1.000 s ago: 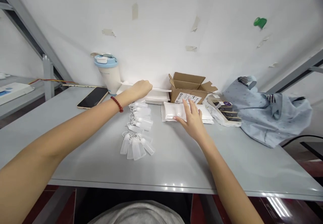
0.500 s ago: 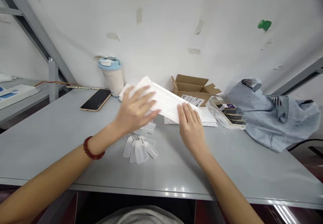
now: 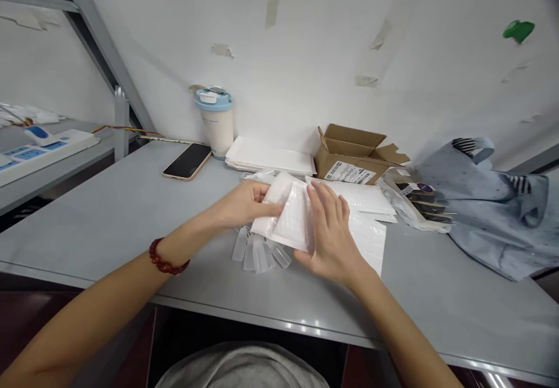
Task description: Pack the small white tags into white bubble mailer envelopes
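Observation:
Above the desk my left hand (image 3: 244, 204) pinches a white padded envelope (image 3: 294, 222) at its left end, thumb on top. My right hand (image 3: 329, 230) grips its right side, fingers over the surface and thumb near the lower edge. The envelope is bent, with a flap or fold raised between my hands. Partly under it lie several small clear plastic tags (image 3: 261, 255) bunched together. To the right of my right hand, another white envelope (image 3: 370, 239) lies flat, with a further white envelope (image 3: 367, 197) just behind it.
A stack of white envelopes (image 3: 273, 158) lies against the wall, between a lidded cup (image 3: 218, 126) and an open cardboard box (image 3: 349, 158). A phone (image 3: 187, 162) rests at left. Right of the box are a plastic-wrapped pack (image 3: 421, 201) and blue cloth (image 3: 480, 201). A power strip (image 3: 48, 149) sits far left.
My left hand has come down from open fingers to a pinch on the envelope, now bent and nearer me. The stack by the wall shows now. The view has shifted left.

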The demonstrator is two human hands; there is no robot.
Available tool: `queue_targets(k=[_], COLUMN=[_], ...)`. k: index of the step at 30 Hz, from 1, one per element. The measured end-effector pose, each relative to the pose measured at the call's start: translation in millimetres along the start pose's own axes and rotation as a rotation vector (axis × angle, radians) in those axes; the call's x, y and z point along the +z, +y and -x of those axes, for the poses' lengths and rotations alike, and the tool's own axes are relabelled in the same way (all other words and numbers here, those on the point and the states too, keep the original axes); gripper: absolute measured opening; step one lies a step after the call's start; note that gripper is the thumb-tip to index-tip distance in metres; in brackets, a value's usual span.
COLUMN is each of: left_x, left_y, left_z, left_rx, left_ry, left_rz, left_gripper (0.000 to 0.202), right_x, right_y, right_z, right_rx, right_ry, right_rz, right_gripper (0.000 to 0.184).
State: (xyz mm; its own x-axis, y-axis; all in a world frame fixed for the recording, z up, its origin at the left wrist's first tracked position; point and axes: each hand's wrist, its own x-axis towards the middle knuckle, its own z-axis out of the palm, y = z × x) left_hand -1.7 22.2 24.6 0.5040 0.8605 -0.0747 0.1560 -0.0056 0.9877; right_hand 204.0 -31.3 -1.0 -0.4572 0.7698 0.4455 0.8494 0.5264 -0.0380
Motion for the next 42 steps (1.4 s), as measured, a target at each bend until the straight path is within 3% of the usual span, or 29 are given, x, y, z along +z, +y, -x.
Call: queue_targets(k=[4,7,10,12,14,16,19,22,31,37,42], left_x=[27.9,33.4,16.0,-6.2,-30.3,-49.8,-62.5,-60.0,-52.5,-55.0,-46.5], left_y=[-6,-5,-1,-4,-10,-18,-26,-27,-24,-22,-13], left_z=[5,6,-1,-10,-19,-27,-32,-33,-34,-33,-23], left_rx=[0.082,0.144,0.170,0.199,0.202,0.150,0.036,-0.011,-0.045,0.075,0.239], left_ry=[0.089,0.164,0.256,0.422,0.605,0.673,0.599,0.532,0.557,0.585,0.456], left_rz=[-0.142,-0.125,-0.143,-0.206,-0.368,-0.489,-0.493,-0.420,-0.291,-0.107,-0.024], left_gripper=[0.012,0.016,0.022,0.022,0.016,0.016,0.023,0.024,0.019,0.020,0.019], right_x=[-1,-5,-11,-13,-13,-12,-8,-4,0,1,2], right_y=[5,16,27,33,39,44,47,48,45,44,42], right_z=[-1,-2,-3,-3,-3,-3,-3,-3,-3,-3,-5], right_rx=[0.015,0.059,0.120,0.167,0.204,0.217,0.211,0.206,0.215,0.225,0.266], right_ry=[-0.021,-0.046,-0.038,0.001,0.021,0.011,-0.018,-0.040,-0.101,-0.108,-0.129], right_rz=[-0.077,-0.148,-0.198,-0.189,-0.172,-0.166,-0.158,-0.143,-0.146,-0.133,-0.175], right_gripper=[0.093,0.082,0.061,0.049,0.045,0.046,0.048,0.051,0.058,0.061,0.064])
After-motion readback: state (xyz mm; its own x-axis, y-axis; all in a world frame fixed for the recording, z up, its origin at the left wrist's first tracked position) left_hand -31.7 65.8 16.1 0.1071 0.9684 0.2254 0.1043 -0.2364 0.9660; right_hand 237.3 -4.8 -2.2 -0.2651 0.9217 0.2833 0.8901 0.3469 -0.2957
